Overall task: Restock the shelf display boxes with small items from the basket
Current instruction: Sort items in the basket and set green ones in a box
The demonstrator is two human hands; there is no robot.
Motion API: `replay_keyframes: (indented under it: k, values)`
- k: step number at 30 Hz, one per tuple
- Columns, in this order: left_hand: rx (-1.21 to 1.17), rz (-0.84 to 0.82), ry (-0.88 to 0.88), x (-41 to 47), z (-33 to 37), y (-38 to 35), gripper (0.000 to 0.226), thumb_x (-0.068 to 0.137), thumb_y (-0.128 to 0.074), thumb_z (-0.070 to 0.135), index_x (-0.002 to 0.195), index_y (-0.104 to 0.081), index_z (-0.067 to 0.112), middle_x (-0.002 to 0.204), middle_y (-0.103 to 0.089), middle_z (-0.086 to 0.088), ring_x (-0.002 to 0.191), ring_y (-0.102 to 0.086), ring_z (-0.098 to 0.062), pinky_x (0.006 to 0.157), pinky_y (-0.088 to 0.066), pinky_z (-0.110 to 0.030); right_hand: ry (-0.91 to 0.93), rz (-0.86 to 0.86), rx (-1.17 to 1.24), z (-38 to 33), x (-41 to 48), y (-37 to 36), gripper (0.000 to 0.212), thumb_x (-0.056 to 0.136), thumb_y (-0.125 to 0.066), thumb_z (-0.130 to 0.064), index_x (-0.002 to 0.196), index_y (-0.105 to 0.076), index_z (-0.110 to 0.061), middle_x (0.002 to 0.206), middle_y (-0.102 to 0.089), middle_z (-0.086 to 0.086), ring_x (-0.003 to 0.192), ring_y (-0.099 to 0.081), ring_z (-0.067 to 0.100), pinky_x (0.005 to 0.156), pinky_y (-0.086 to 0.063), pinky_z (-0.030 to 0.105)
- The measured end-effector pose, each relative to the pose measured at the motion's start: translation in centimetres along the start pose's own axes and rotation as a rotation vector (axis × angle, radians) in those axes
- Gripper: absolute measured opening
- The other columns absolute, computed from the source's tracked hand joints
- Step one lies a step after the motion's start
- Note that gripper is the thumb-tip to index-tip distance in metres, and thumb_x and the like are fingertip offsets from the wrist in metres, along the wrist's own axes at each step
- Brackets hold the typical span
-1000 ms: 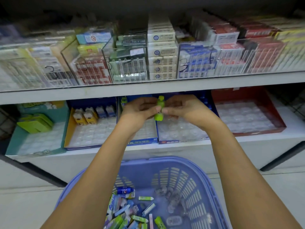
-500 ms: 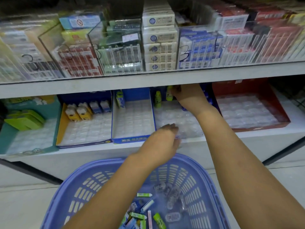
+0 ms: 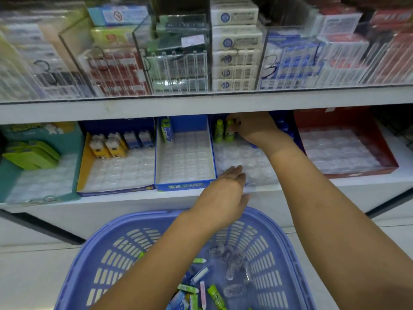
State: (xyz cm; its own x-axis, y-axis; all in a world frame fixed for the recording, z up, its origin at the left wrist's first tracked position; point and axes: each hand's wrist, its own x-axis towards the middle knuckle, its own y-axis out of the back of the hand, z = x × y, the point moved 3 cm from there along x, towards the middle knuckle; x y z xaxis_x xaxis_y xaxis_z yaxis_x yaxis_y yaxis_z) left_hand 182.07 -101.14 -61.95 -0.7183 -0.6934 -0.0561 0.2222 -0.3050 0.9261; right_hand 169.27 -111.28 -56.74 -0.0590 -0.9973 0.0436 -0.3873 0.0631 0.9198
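Note:
My right hand [image 3: 250, 128] reaches to the back of a blue display box with a clear blister tray [image 3: 243, 162], fingers closed on the top of a small green bottle [image 3: 230, 133]. A second green bottle [image 3: 218, 132] stands just left of it. My left hand [image 3: 223, 198] hovers empty, fingers loosely apart, over the shelf's front edge above the blue plastic basket [image 3: 107, 242]. Several small green, blue and pink items [image 3: 201, 289] lie at the basket's bottom.
Left of that box stand a blue box [image 3: 185, 186] with one green-blue pack, a yellow-blue box [image 3: 116, 173] with small yellow and blue items, and a teal box [image 3: 38, 175]. A red box [image 3: 348, 151] lies to the right. The upper shelf [image 3: 201, 101] overhangs closely.
Both hands held the green bottle in front of the shelf. My right hand carried it to the back of the tray, beside the first bottle. My left hand let go and dropped towards the basket.

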Motion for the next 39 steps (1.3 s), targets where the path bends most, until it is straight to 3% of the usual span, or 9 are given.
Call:
replay_keyframes:
  k: [6, 10, 15, 21, 28, 30, 32, 35, 39]
  values:
    - [-0.177, 0.085, 0.005, -1.4, 0.8, 1.1, 0.05, 0.098, -0.047, 0.022, 0.144, -0.034, 0.009, 0.156, -0.025, -0.005, 0.144, -0.02, -0.016, 0.116, -0.021, -0.028, -0.03, 0.116, -0.079, -1.6, -2.8, 0.7, 0.029, 0.091, -0.056, -0.019, 0.117, -0.059, -0.007, 0.118, -0.06, 0.014, 0.109, -0.054, 0.029, 0.086, -0.045, 0.033]
    - [-0.321, 0.437, -0.01, -5.7, -1.2, 0.7, 0.021, 0.093, -0.051, 0.02, 0.108, -0.062, 0.011, 0.107, -0.063, -0.006, 0.097, -0.059, -0.018, 0.086, -0.046, -0.029, -0.003, 0.104, -0.004, -3.2, -6.8, 0.8, 0.025, 0.085, -0.063, -0.026, 0.096, -0.067, -0.004, 0.099, -0.066, 0.014, 0.095, -0.059, 0.029, 0.075, -0.045, 0.031]
    - [-0.217, -0.192, 0.267, -10.4, -5.6, -7.7, 0.017, 0.09, -0.055, 0.016, 0.1, -0.066, 0.009, 0.101, -0.071, -0.011, 0.096, -0.065, -0.025, 0.08, -0.046, -0.03, 0.053, -0.446, -0.086, -5.4, -13.9, -6.5, 0.02, 0.076, -0.073, -0.032, 0.083, -0.071, -0.013, 0.081, -0.068, 0.0, 0.073, -0.056, 0.013, 0.065, -0.039, 0.024]
    - [-0.169, -0.632, 0.111, -15.4, -4.7, -17.9, 0.025, 0.091, -0.048, 0.009, 0.112, -0.061, 0.007, 0.115, -0.062, -0.017, 0.106, -0.057, -0.033, 0.079, -0.043, -0.034, 0.045, -1.16, -0.467, -1.8, -23.4, -20.7, 0.032, 0.086, -0.065, -0.016, 0.115, -0.064, -0.004, 0.115, -0.065, 0.016, 0.085, -0.056, 0.021, 0.082, -0.048, 0.033]
    - [-0.045, -0.683, 0.006, -16.5, -5.0, -22.0, 0.029, 0.085, -0.055, 0.004, 0.113, -0.063, 0.007, 0.116, -0.061, -0.019, 0.108, -0.057, -0.036, 0.086, -0.046, -0.039, 0.098, -1.366, -0.489, 0.4, -27.0, -26.1, 0.037, 0.085, -0.066, -0.013, 0.119, -0.061, -0.001, 0.121, -0.062, 0.015, 0.111, -0.056, 0.03, 0.094, -0.043, 0.034]
    - [0.019, -0.682, -0.028, -16.7, -5.0, -22.7, 0.025, 0.084, -0.057, 0.006, 0.109, -0.063, 0.004, 0.112, -0.061, -0.02, 0.105, -0.058, -0.037, 0.085, -0.048, -0.042, 0.005, -1.294, -0.45, 1.1, -27.3, -27.3, 0.016, 0.088, -0.062, -0.014, 0.095, -0.063, 0.0, 0.098, -0.062, 0.015, 0.101, -0.054, 0.027, 0.085, -0.041, 0.035]
    - [0.056, -0.669, -0.037, -16.6, -5.3, -23.2, 0.026, 0.084, -0.059, 0.007, 0.109, -0.061, 0.002, 0.112, -0.06, -0.021, 0.105, -0.058, -0.038, 0.083, -0.047, -0.043, 0.029, -1.153, -0.466, 1.9, -27.2, -27.9, 0.028, 0.093, -0.048, -0.017, 0.065, -0.045, -0.019, 0.07, -0.044, 0.001, 0.088, -0.044, 0.022, 0.078, -0.037, 0.033]
    - [0.056, -0.664, -0.013, -16.4, -5.4, -23.6, 0.029, 0.082, -0.062, 0.009, 0.11, -0.061, 0.002, 0.111, -0.058, -0.021, 0.103, -0.058, -0.037, 0.08, -0.047, -0.042, 0.196, -1.103, -0.498, 1.7, -26.6, -28.6, 0.038, 0.096, -0.041, -0.014, 0.06, -0.029, -0.021, 0.066, -0.028, -0.002, 0.077, -0.035, 0.019, 0.078, -0.029, 0.032]
    - [-0.115, -0.646, 0.113, -15.7, -6.1, -23.4, 0.016, 0.08, -0.063, 0.012, 0.09, -0.063, 0.0, 0.089, -0.062, -0.019, 0.086, -0.059, -0.034, 0.069, -0.048, -0.037, 0.043, -1.16, -0.417, 1.2, -25.6, -27.6, 0.012, 0.089, -0.053, 0.003, 0.081, -0.058, 0.01, 0.066, -0.033, 0.011, 0.082, -0.038, 0.023, 0.081, -0.039, 0.039]
